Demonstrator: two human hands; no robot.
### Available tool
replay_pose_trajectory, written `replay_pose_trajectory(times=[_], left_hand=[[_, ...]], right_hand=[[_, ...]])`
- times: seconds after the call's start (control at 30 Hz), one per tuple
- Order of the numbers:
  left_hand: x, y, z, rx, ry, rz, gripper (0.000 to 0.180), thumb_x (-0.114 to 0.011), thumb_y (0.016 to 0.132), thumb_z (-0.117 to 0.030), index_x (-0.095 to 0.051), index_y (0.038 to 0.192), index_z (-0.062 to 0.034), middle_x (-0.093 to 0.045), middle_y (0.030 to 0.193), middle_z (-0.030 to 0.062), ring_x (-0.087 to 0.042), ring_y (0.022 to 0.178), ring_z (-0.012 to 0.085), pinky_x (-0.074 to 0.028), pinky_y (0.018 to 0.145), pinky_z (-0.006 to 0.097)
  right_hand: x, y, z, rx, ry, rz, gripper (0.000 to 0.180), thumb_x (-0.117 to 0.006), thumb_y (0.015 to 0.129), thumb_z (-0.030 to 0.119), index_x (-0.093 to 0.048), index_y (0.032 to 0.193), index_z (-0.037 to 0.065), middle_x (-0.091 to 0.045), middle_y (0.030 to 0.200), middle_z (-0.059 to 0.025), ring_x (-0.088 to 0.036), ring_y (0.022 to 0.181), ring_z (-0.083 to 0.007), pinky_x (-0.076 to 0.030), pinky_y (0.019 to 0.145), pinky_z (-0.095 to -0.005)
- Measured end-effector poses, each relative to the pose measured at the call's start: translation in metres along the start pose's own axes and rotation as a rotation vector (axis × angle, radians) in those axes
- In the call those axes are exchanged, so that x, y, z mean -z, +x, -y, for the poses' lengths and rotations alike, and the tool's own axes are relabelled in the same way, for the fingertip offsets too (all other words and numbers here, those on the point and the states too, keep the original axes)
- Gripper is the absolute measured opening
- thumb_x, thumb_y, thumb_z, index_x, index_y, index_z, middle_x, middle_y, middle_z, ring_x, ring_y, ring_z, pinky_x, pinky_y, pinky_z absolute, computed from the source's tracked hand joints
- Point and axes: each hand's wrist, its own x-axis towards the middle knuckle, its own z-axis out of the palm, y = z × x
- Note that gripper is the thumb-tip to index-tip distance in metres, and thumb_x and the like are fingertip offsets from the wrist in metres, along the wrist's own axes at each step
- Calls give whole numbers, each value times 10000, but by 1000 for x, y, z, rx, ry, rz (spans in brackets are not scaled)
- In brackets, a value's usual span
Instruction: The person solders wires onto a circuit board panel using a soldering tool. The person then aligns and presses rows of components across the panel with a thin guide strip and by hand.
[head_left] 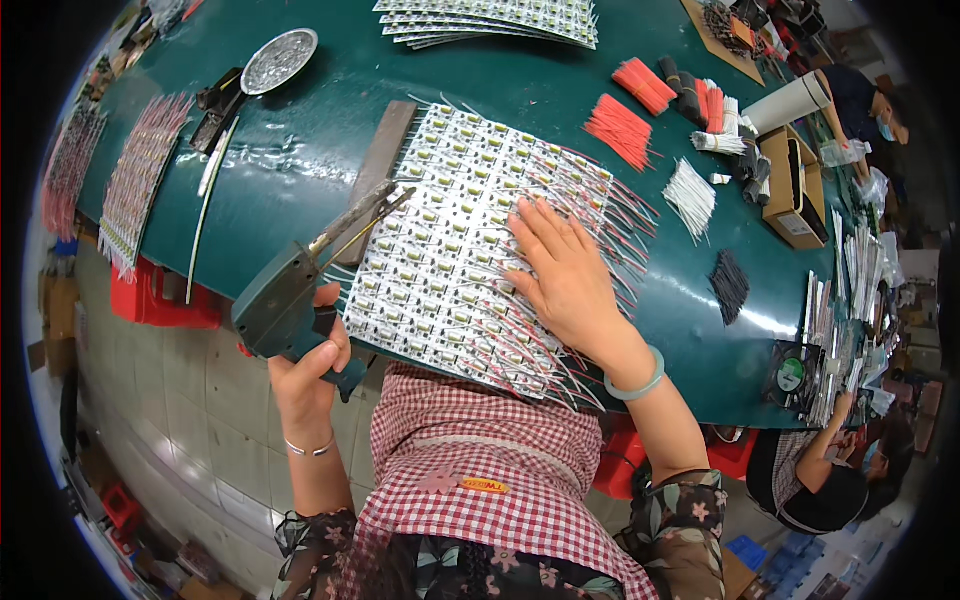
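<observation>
My left hand (312, 365) is wrapped round the grip of a dark green soldering gun (275, 305). Its long metal tip points up and right, over the left side of a white circuit board panel (440, 230). Rows of small components cover the panel, and red and white wires (510, 340) stick out across its right half. Flat on those wires lies my right hand (560, 265), fingers stretched out and holding nothing. A dark flat bar (380, 150) runs along the panel's left edge, partly hidden by the gun's tip.
Another stack of panels (490, 20) lies at the far edge of the green table (340, 60). A metal dish (280, 62) stands far left, near wired panels (145, 180). Red tube bundles (618, 130), white ones (690, 198) and a cardboard box (795, 185) are right. People work beyond.
</observation>
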Motion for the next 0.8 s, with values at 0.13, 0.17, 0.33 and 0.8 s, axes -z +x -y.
replay_pose_trajectory(times=[0.13, 0.17, 0.33, 0.8], left_hand=[[-23, 12, -20, 46, 3, 47, 650, -726, 759, 1, -497, 1365, 52, -619, 1272, 219, -518, 634, 124, -434, 522, 253], [-30, 16, -25, 45, 9, 59, 640, -720, 766, 2, -497, 1363, 51, -618, 1270, 222, -513, 622, 124, -427, 515, 250], [-45, 21, -56, -74, 21, 107, 605, -635, 800, 48, -421, 1363, 112, -523, 1351, 217, -407, 611, 75, -372, 491, 202], [-103, 45, -54, -9, 113, 48, 585, -678, 768, -30, -492, 1296, 141, -621, 1100, 200, -428, 541, 90, -364, 454, 227]], right_hand=[[20, 27, 3, -30, -60, -187, 698, -647, 937, 367, -426, 1497, 14, -368, 1590, -178, -338, 1474, -343, -262, 1196, -524], [8, 28, -5, -47, -75, -182, 725, -631, 937, 410, -422, 1497, -1, -370, 1586, -191, -330, 1478, -351, -252, 1199, -529], [-13, 13, -20, -104, 7, -137, 778, -579, 941, 506, -419, 1491, -20, -371, 1584, -200, -329, 1476, -360, -241, 1202, -537], [37, 41, -134, -339, 17, -401, 563, -761, 753, 29, -590, 1290, 19, -569, 1353, -141, -501, 1291, -335, -409, 1063, -461]])
